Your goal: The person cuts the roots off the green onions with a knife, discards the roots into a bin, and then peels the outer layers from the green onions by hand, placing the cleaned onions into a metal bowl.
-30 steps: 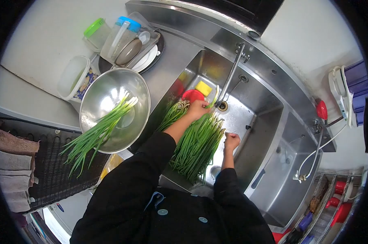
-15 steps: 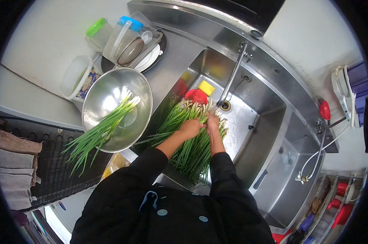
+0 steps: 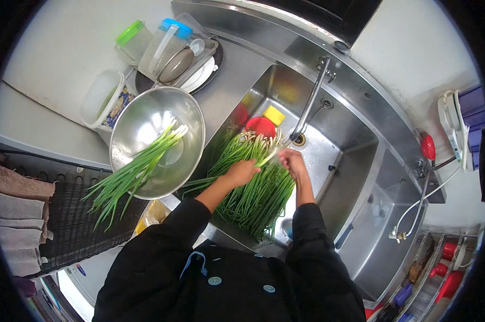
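Observation:
My left hand [image 3: 242, 173] is closed around a spring onion [image 3: 268, 157], its pale root end pointing up and right toward the tap [image 3: 314, 97]. Just right of that end, my right hand [image 3: 292, 162] has its fingers curled together; whatever they pinch is too small to make out. Beneath both hands a large heap of spring onions [image 3: 257, 206] lies in the steel sink [image 3: 355, 145], root ends toward the back. More spring onions [image 3: 146, 161] rest in a steel bowl [image 3: 188, 115] on the left, their green tops hanging over its rim.
A red bowl [image 3: 260, 126] and a yellow sponge [image 3: 274, 115] sit in the sink behind the heap. Lidded jugs [image 3: 164, 51] and dishes stand at the back left. To the right are a second basin [image 3: 384, 231] and a wire rack [image 3: 430, 273].
My hands were together on the spring onion; now they are apart. The right hand has moved right, off the stalk, while the left has shifted slightly left and keeps hold of it.

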Demonstrator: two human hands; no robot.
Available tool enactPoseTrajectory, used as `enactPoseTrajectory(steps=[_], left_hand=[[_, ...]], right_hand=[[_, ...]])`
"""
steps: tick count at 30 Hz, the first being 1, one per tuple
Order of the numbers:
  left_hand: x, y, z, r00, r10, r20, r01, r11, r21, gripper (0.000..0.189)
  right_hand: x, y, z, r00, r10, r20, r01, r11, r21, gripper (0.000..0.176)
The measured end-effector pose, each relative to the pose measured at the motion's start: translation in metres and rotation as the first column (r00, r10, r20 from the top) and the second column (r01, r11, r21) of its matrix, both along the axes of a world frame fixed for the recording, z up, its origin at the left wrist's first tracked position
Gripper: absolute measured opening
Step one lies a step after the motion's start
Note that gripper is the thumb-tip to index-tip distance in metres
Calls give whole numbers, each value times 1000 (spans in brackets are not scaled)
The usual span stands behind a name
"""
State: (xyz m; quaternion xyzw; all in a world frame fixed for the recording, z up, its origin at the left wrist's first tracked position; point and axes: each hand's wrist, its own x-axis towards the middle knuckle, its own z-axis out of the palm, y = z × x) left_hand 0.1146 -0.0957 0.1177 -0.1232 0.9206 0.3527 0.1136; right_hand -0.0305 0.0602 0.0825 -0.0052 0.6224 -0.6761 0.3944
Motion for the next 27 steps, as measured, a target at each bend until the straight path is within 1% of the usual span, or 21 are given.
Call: enactPoseTrajectory(steps=[1,2,3,4,5,6,7,8,10,11,12,13,14,16,17,18,20,22,24,26,27], left_hand=[[6,-1,2,999,-37,-27,37,999,-1,37],[12,-2,-2,999,-38,-26,38,999,-1,37],[17,-4,-11,996,-29,-86,41,989,142,35],[20,-6,-8,990,-12,-143,53,958,284,34],[20,-8,-6,989,-16,-144,56,958,282,34],[19,-11,-4,996,53,77,-88,807,583,32],[17,-13,0,951,43,306,-277,560,781,30],[15,-13,1,951,43,308,-278,558,782,30],[8,-15,3,927,-5,375,-350,347,870,29],[3,-14,-1,923,-18,385,-352,366,861,33],[-1,-10,-5,923,-19,384,-351,367,861,33],[-5,-6,-6,941,11,339,-311,425,850,34],[-6,-4,-8,956,38,292,-274,482,832,35],[-7,-7,-12,962,34,270,-249,508,824,36],[-7,-9,-14,969,30,246,-224,533,816,37],[-6,-10,-17,969,30,245,-223,532,817,37],[-3,-12,-18,965,57,257,-256,435,863,39],[-2,-12,-21,967,55,249,-245,463,852,40],[-4,-8,-24,970,51,238,-232,490,840,41],[-5,-1,-38,1000,-19,-15,24,698,716,38],[-7,1,-45,999,-34,4,25,821,571,32]], right_hand=[[-11,8,-14,986,-169,8,169,984,-48,17],[-23,18,-32,942,-317,114,332,931,-152,16],[-31,26,-44,908,-405,104,416,900,-132,18],[-30,28,-38,867,-490,93,498,860,-111,21],[-25,28,-34,865,-492,93,500,858,-112,21],[-18,27,-30,979,-198,43,196,979,59,29],[-7,21,-16,991,122,51,-131,963,238,39],[4,12,-4,976,161,145,-193,951,241,54],[25,-5,12,963,99,250,-102,995,2,44],[30,-11,2,963,99,250,-103,995,1,44],[35,-18,-7,984,102,143,-90,992,-90,38],[37,-21,-11,995,93,36,-85,980,-182,32],[37,-20,-13,995,93,37,-84,979,-183,32],[34,-18,-18,998,57,-2,-57,988,-141,23],[30,-16,-19,998,58,-2,-57,988,-140,23],[26,-14,-21,1000,19,-11,-20,992,-126,22],[26,-13,-16,1000,-21,-18,19,994,-111,21],[29,-13,-9,992,24,121,-12,996,-93,19],[39,-19,-1,995,21,99,-10,995,-104,19],[40,-20,-6,996,20,81,-10,994,-112,19],[39,-22,-9,981,-145,133,161,980,-121,20]])
